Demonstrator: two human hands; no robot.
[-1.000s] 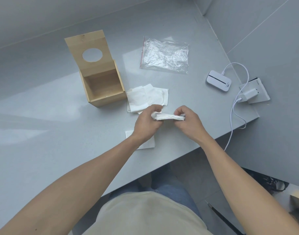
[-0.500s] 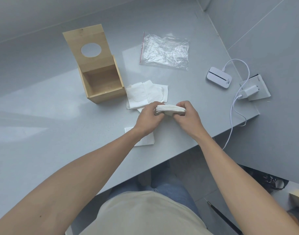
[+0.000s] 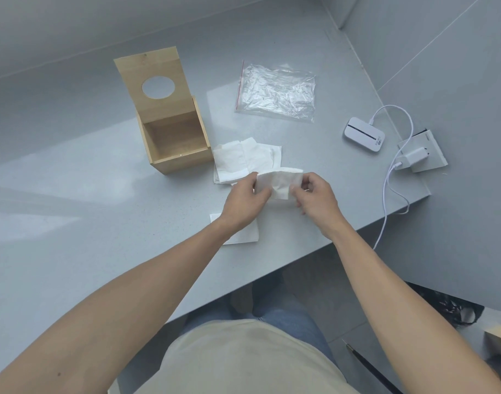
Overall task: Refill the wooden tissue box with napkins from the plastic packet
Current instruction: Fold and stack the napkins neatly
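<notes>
The wooden tissue box (image 3: 174, 143) stands open on the grey table, its lid with a round hole tipped up behind it; the inside looks bare. A clear plastic packet (image 3: 276, 92) lies flat and looks empty behind my hands. I hold a stack of white napkins (image 3: 280, 182) above the table, its broad face tilted toward me. My left hand (image 3: 243, 201) grips its left edge and my right hand (image 3: 314, 194) pinches its right edge. Loose napkins (image 3: 245, 159) lie next to the box, and one more napkin (image 3: 243, 234) lies partly under my left wrist.
A white pocket device (image 3: 363, 134) with a cable lies at the right, beside a charger plugged into a socket plate (image 3: 423, 156). The table's front edge runs diagonally below my forearms. A wooden block (image 3: 499, 341) shows at the lower right.
The napkin stack was held edge-on and flat; now it is turned so its broad face shows. Both hands stayed on it and shifted slightly away from me.
</notes>
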